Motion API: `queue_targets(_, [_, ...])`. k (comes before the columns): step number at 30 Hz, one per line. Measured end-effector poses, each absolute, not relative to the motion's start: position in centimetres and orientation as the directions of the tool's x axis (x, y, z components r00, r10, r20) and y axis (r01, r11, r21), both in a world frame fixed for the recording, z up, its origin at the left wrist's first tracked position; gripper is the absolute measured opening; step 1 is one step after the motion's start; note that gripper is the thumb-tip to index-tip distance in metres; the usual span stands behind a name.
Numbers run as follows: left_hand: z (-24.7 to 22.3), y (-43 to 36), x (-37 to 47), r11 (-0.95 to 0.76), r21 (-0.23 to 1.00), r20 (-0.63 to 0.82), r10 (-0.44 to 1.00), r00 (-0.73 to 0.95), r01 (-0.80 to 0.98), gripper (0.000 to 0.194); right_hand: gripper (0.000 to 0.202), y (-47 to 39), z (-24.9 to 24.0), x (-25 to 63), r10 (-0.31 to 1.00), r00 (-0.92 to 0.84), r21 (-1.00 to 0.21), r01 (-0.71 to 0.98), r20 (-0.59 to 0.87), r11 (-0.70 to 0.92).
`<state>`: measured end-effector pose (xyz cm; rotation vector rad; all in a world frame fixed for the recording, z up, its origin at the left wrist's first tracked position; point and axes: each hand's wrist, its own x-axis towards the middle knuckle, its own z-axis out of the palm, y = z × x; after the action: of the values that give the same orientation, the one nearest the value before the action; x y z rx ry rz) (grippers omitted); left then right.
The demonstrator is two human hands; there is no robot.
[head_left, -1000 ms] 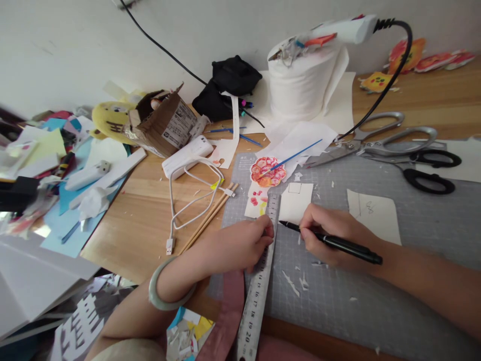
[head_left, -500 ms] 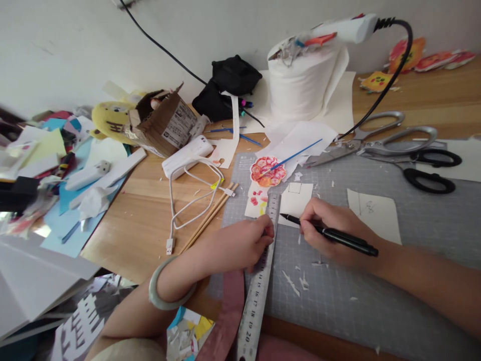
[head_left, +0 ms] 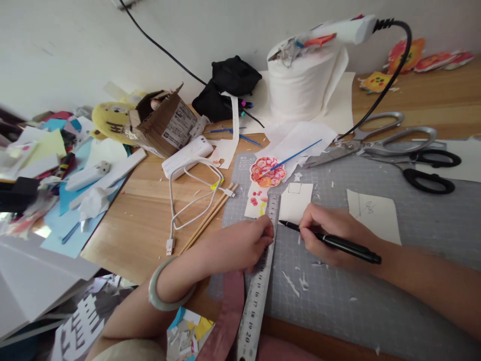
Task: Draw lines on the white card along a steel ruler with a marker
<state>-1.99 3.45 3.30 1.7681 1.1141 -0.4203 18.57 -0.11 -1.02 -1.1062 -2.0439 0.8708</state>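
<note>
A long metal ruler point(head_left: 252, 316) runs from near my body up along the left side of a small white paper card point(head_left: 296, 203). My left hand point(head_left: 246, 243) rests on the ruler with its fingers curled, pressing it against the mat. In my right hand point(head_left: 326, 233) is a black pen point(head_left: 347, 246), its tip at the card's lower left corner beside the ruler. A small square is drawn at the card's top. Past the ruler's far end lie a paper scrap with red dabs point(head_left: 255, 203) and a painted red flower cutout point(head_left: 263, 175) under a blue paintbrush point(head_left: 300, 152).
Silver scissors point(head_left: 400, 143) and black-handled scissors point(head_left: 430, 180) lie right on the grey cutting mat point(head_left: 424, 240), near another marked paper point(head_left: 381, 215). A paper roll point(head_left: 300, 90) stands behind. To the left are a white cable point(head_left: 171, 200), wooden sticks point(head_left: 206, 219) and a cardboard box point(head_left: 161, 123).
My right hand has shifted the pen tip slightly toward me, down to the card's lower left corner. My left hand and the ruler look the same.
</note>
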Motion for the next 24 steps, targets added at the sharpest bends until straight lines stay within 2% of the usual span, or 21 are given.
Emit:
queue_targets(5, [3.3, 3.7, -2.2, -0.074, 0.571, -0.705, 0.467, 0.534, 0.818, 0.008, 0.011, -0.2, -1.2, 18.9, 0.918, -0.313, -0.825, 0.430, 0.245, 0.367])
queue_targets(10, [3.6, 4.7, -2.8, 0.133, 0.632, -0.755, 0.330, 0.567, 0.763, 0.009, 0.015, 0.1, -1.2, 19.2, 0.987, -0.057, -0.957, 0.244, 0.150, 0.159])
queue_targets(14, [4.2, 5.3, -3.4, 0.232, 0.679, -0.729, 0.322, 0.604, 0.697, 0.009, 0.015, 0.2, -1.2, 19.1, 0.987, 0.019, -0.974, 0.169, 0.157, 0.152])
queue_targets(17, [4.5, 5.4, -3.8, 0.270, 0.721, -0.688, 0.384, 0.616, 0.638, 0.010, 0.013, 0.2, -1.7, 18.9, 0.984, 0.053, -0.970, 0.183, 0.173, 0.161])
queue_targets(19, [4.6, 5.3, -4.0, 0.279, 0.771, -0.628, 0.477, 0.614, 0.572, 0.010, 0.012, 0.3, -2.1, 18.7, 0.980, 0.081, -0.965, 0.206, 0.181, 0.161])
queue_targets(24, [4.4, 4.6, -3.9, 0.203, 0.925, -0.347, 0.797, 0.495, 0.322, 0.014, 0.016, 0.6, -1.7, 18.9, 0.976, -0.016, -0.885, 0.420, 0.217, 0.203])
